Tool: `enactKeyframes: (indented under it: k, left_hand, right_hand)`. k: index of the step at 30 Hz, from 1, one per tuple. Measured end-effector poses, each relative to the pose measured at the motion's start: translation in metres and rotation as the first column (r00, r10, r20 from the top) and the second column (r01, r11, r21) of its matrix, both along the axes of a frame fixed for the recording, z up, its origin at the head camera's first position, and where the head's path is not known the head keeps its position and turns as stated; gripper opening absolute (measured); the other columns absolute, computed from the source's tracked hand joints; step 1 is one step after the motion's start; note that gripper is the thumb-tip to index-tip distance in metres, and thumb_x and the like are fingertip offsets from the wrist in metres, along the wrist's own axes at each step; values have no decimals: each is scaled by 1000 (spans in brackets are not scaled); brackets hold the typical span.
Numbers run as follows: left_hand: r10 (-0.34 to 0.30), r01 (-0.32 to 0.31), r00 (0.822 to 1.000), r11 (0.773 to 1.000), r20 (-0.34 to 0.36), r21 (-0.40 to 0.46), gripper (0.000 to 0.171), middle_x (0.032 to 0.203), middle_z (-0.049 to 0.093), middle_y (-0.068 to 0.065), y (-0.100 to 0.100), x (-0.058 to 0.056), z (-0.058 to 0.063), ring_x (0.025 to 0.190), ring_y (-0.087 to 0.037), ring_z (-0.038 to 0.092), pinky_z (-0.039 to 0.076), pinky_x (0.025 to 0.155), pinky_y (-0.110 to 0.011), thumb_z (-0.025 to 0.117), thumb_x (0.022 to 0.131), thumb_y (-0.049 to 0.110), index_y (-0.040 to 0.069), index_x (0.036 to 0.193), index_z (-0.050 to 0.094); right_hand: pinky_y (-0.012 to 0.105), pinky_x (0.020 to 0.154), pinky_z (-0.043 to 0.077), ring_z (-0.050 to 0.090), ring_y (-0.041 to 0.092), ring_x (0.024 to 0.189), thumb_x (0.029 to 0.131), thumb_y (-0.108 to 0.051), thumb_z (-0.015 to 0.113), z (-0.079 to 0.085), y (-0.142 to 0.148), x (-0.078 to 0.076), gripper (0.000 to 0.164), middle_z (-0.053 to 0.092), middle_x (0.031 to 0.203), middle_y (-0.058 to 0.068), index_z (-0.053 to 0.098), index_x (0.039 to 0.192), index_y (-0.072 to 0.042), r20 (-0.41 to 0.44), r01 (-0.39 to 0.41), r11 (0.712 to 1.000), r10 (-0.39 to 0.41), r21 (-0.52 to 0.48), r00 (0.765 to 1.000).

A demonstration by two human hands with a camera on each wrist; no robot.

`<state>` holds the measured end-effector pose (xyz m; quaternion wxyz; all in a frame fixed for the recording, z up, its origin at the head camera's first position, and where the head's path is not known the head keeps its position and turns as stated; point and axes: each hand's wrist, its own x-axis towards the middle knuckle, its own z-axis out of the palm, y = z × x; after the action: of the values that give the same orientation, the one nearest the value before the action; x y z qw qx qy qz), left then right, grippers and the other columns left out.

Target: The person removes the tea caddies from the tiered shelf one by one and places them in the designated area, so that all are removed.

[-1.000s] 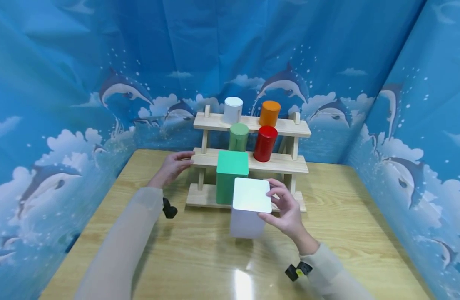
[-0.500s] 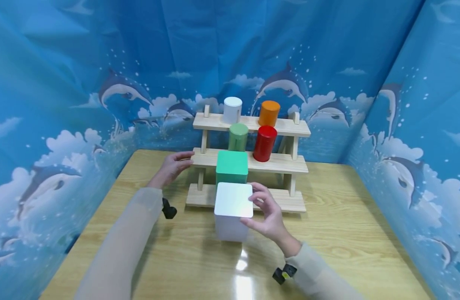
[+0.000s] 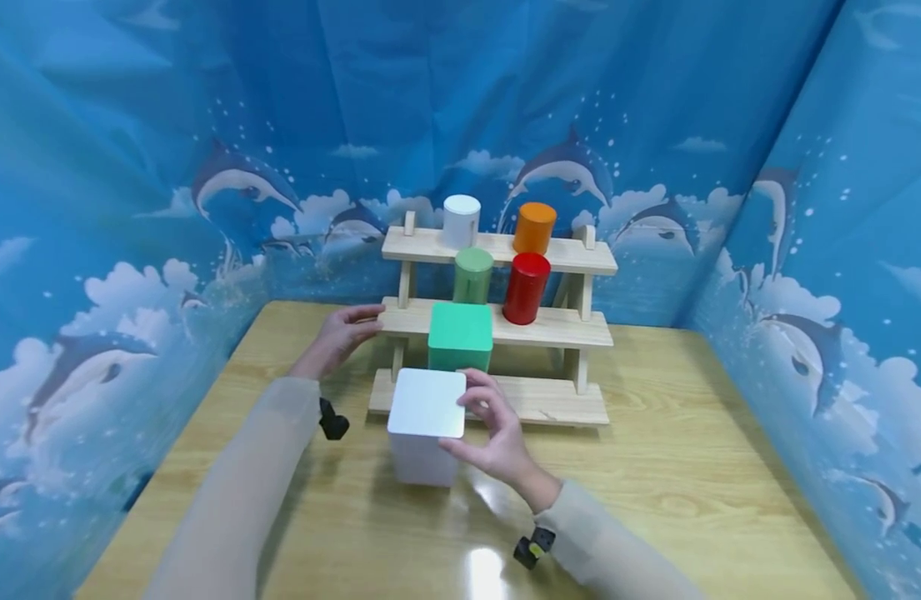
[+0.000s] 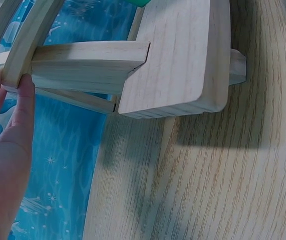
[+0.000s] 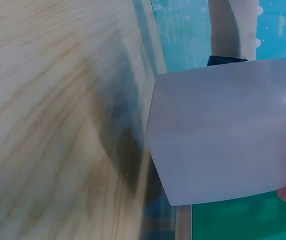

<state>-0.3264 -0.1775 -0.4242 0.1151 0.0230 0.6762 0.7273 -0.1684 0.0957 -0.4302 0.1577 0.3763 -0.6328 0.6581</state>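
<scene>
My right hand (image 3: 498,442) grips a tall white box (image 3: 426,404) by its right side, thumb in front and fingers behind. The box is upright in front of a three-tier wooden rack (image 3: 573,330) and hides part of its lowest shelf. In the right wrist view the white box (image 5: 223,135) casts a shadow on the table. My left hand (image 3: 342,337) is at the left end of the middle shelf. The left wrist view shows the thumb and fingers pinching that shelf's end (image 4: 25,55). A green box (image 3: 460,329) stands on the lowest shelf, behind the white one.
A white cylinder (image 3: 461,221) and an orange cylinder (image 3: 534,227) stand on the top shelf. On the middle shelf are a light green cylinder (image 3: 473,277) and a red cylinder (image 3: 527,287). Dolphin-printed blue curtains (image 3: 430,100) surround the wooden table (image 3: 678,467).
My right hand has carried the white box leftward along the front of the rack, uncovering more of the lowest shelf's right side. The left hand has stayed at the shelf end.
</scene>
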Motion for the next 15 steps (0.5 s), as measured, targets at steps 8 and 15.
enactKeyframes:
  k: [8, 15]
  left_hand:
    - [24, -24, 1000, 1000, -12, 2, 50, 139, 42, -14, -3, -11, -14, 121, -24, 47, 35, 106, -42, 65, 88, 10, 3, 134, 47]
    - [20, -21, 998, 1000, -61, -20, 51, 138, 43, -14, -4, -11, -18, 120, -24, 47, 37, 104, -42, 67, 87, 15, 3, 133, 48]
  right_hand:
    - [53, 95, 43, 39, 43, 119, 61, 16, 75, 6, -20, 5, 48, 35, 128, 36, 48, 100, 10, 21, 14, 999, -14, 39, 1000]
    - [49, 96, 44, 39, 44, 118, 62, 12, 76, 3, -34, 2, 47, 34, 129, 34, 49, 101, 8, 38, -1, 998, -1, 65, 999]
